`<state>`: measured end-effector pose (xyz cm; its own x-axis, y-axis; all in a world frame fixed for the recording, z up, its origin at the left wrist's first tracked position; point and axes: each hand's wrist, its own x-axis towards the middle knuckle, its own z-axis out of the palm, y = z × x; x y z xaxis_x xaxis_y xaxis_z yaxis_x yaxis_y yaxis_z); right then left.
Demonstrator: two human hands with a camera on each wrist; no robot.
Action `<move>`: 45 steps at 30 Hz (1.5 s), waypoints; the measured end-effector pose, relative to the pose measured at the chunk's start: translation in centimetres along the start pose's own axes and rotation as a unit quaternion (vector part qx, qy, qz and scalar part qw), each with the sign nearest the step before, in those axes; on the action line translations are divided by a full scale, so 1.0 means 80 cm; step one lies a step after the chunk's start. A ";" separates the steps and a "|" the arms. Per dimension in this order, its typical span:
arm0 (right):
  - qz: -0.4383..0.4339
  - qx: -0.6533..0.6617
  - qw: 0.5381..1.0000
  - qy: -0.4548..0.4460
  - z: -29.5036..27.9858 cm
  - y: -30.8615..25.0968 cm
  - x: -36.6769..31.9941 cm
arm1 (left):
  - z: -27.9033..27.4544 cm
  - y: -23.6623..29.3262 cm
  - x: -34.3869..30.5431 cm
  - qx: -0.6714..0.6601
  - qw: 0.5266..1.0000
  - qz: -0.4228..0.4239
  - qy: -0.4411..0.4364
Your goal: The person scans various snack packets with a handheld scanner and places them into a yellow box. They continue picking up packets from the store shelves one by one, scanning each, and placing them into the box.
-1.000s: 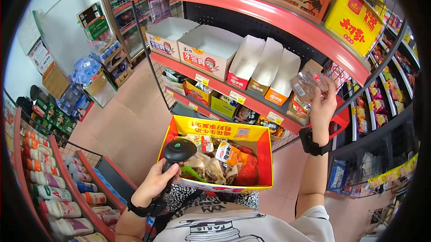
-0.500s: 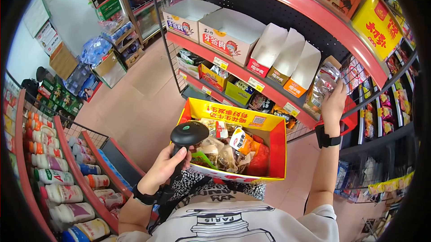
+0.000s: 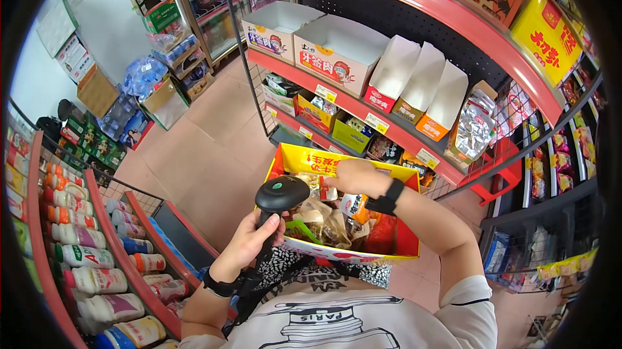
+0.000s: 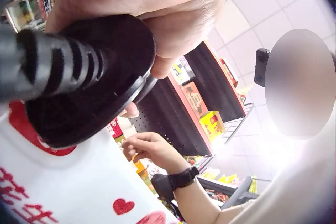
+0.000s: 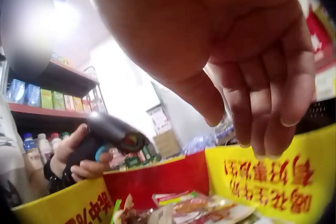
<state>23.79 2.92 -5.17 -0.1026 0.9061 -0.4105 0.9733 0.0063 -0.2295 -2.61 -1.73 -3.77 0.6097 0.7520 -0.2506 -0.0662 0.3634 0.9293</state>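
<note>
Scanner (image 3: 283, 195) gripped by the L hand (image 3: 249, 237), fingers curled round its handle, head tipped over the near-L corner of the box (image 3: 409, 219). R hand (image 3: 357, 179) held above the box, fingers loosely bent, thumb apart, nothing gripped. Packets (image 3: 311, 211) are heaped right below it; an orange-and-white packet (image 3: 353, 205) is seen just under the wrist. Light, soft, crinkly stuff, prob. slippery film; contents could get crushed if squeezed, so best pinched by a top edge or corner, thumb vs. fingertips. Scanner: hard, a bit heavier up top, best kept by the handle. Box walls look like thin card, apt to bow if pressed; better supported from below, approx. mid-base
</note>
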 end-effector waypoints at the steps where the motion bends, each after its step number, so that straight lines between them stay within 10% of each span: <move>1: 0.006 0.000 1.000 -0.007 0.009 -0.006 0.006 | 0.000 0.000 0.000 0.001 1.000 -0.003 0.003; 9: 0.056 0.130 0.989 0.042 0.054 0.004 0.024 | -0.002 -0.002 0.003 0.016 1.000 0.001 -0.013; 23: -0.142 0.614 0.729 0.268 0.041 0.013 0.028 | 0.008 0.004 -0.003 0.017 1.000 -0.008 -0.006; 45: -0.179 0.631 0.677 0.334 0.017 0.019 0.004 | 0.001 0.022 -0.020 0.085 0.996 -0.018 0.020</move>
<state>24.96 2.61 -6.87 0.2415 0.9336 0.2647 -0.0833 0.2918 -0.9529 -3.64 -2.34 -1.69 0.5764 0.7631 -0.2923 0.0922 0.2946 0.9512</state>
